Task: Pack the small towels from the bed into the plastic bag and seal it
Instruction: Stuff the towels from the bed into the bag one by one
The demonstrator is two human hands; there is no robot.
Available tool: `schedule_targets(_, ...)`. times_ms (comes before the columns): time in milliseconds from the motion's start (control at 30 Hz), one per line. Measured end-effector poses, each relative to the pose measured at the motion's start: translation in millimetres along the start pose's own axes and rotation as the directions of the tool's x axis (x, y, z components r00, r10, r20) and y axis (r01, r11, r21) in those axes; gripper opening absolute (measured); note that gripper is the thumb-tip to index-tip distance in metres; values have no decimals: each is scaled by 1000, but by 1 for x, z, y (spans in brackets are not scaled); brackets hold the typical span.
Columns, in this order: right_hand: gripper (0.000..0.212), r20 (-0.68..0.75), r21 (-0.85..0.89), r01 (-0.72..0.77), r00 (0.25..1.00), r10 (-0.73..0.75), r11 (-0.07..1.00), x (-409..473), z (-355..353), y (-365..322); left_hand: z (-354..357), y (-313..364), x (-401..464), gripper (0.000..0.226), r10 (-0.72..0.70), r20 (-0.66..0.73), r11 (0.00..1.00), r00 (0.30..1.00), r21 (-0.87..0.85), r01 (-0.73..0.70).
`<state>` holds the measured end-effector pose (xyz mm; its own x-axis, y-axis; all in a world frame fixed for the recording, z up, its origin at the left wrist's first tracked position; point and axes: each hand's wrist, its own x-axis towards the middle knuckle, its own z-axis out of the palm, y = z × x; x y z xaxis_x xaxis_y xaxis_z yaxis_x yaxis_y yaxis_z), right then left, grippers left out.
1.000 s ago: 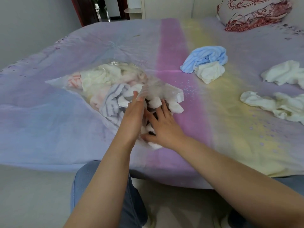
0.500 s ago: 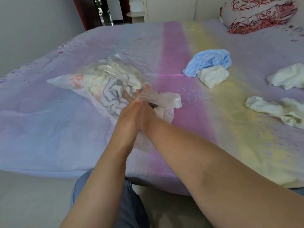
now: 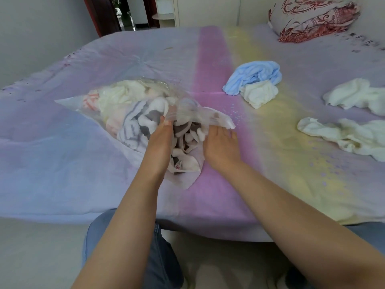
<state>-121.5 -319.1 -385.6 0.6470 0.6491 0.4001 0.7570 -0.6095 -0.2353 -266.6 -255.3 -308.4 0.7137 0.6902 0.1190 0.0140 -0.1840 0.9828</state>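
Your left hand [image 3: 161, 135] and right hand [image 3: 218, 142] grip the plastic bag [image 3: 187, 113] mouth; four loose towels lie on the bed [image 3: 62, 163].

Clear, glossy, crinkled plastic bag [image 3: 183, 110]; soft matt terry-cloth towels [image 3: 253, 83] at two o'clock; smooth matt cotton-looking bedsheet [image 3: 62, 163]; patterned cloth pillow [image 3: 312, 17].

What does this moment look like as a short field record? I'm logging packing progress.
bag: clear plastic bag on bed, stuffed with towels, mouth unsealed
left hand: fingers at bag mouth
right hand: at mouth's right side
left to pack: blue towel, cream towel, white towels
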Motion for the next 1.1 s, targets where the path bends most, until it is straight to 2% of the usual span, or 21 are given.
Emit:
schedule_targets(133, 48, 204, -123, -50, 976, 74, 991, 18, -25, 27, -3, -21, 6, 40, -16, 32, 998, 999, 63, 14)
schedule_targets(200, 35, 279, -183, -4, 959, 56, 983, 27, -28, 34, -3, -24, 7, 42, 6, 40, 998, 999, 54, -8)
schedule_targets(267, 44, 435, -217, 65, 900, 37, 974, 27, -25, 33, -1, -24, 8, 42, 21, 45, 1000, 999, 18, -22)
schedule_targets(333, 47, 555, -90, 96, 831, -30, 991, 15, -21, 28, 0, -27, 13, 39, 22, 62, 999, 998, -46, -19)
schedule_targets(367, 43, 565, 25, 97, 820, -94, 995, 6, -18, 27, -1, -31, 17, 39, 18, 79, 997, 997, -72, -13)
schedule_targets(400, 40, 516, 142, 85, 844, -147, 986, -4, -16, 28, -2, -35, 21, 40, 4, 92, 997, 996, -79, 3)
schedule_targets(433, 38, 400, 240, 65, 902, -160, 968, -14, -14, 33, -3, -39, 27, 43, -16, 104, 996, 994, -81, 24)
schedule_targets(467, 38, 224, 315, 34, 968, -109, 948, -22, -14, 41, -2, -41, 30, 46, -30, 113, 996, 993, -75, 39)
schedule_targets(500, 35, 50, 358, -11, 999, -8, 934, -27, -13, 54, 1, -41, 33, 48, -33, 126, 997, 992, -70, 42)
schedule_targets(533, 28, -90, 351, -66, 991, 104, 934, -30, -14, 69, 4, -38, 35, 47, -32, 135, 996, 990, -73, 42)
schedule_targets(567, 21, -167, 288, -139, 967, 193, 948, -31, -15, 85, 9, -37, 39, 46, -44, 137, 994, 990, -95, 57)
schedule_targets(600, 23, -186, 183, -233, 946, 267, 955, -28, -18, 103, 14, -35, 43, 44, -67, 138, 990, 988, -114, 83)
schedule_targets(700, 59, -120, -66, -500, 863, 491, 863, -15, -36, 163, 26, -39, 56, 49, -130, 170, 981, 977, -119, 151)
schedule_targets(733, 69, -117, -88, -586, 809, 576, 805, -10, -43, 186, 30, -40, 59, 54, -153, 182, 978, 971, -116, 176)
schedule_targets(800, 80, -107, -70, -760, 650, 753, 646, -8, -55, 229, 41, -41, 61, 62, -172, 203, 974, 964, -115, 197)
schedule_targets(833, 81, -75, -64, -820, 572, 817, 568, -11, -58, 245, 46, -41, 61, 66, -168, 218, 974, 961, -115, 197)
schedule_targets(867, 77, -29, -79, -850, 525, 851, 521, -15, -60, 257, 50, -40, 60, 68, -172, 222, 972, 960, -118, 202)
schedule_targets(900, 69, 5, -107, -855, 510, 860, 507, -18, -60, 264, 52, -43, 61, 70, -179, 216, 970, 960, -124, 208)
schedule_targets(967, 49, 6, -128, -834, 541, 841, 537, -20, -61, 269, 52, -49, 65, 73, -199, 201, 966, 959, -123, 226)
schedule_targets(1100, 39, -5, 147, -713, 693, 721, 686, -13, -66, 239, 50, -63, 73, 69, -222, 195, 965, 955, -96, 244)
